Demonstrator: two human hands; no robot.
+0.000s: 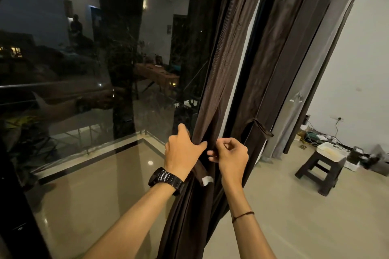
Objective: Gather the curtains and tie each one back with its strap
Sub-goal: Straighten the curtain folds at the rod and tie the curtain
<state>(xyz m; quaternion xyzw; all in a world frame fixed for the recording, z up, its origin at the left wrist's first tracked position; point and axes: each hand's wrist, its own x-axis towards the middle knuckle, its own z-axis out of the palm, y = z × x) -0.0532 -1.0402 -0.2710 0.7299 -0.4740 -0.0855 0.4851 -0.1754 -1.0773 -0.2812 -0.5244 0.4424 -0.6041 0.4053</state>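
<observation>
Near curtain (210,90): dark brown, hanging gathered into a narrow bundle at the right edge of the window (84,69).

Left hand (183,151), black watch (166,178) at the wrist: grasps the bundle from the left. The fingers pass round behind the cloth and the thumb (202,145) lies across its front.

Right hand (231,155): just right of the bundle, fingers curled, fingertips (211,156) pinching the upper part of the strap (202,172) at the front of the cloth, close beside the left thumb.

Strap: hangs loose below the two hands, against the bundle. Its free end carries a white patch (208,180).

Second curtain (280,59): farther right, cinched by its own band (262,128).

A dark stool (320,172) stands on the floor to the far right.
</observation>
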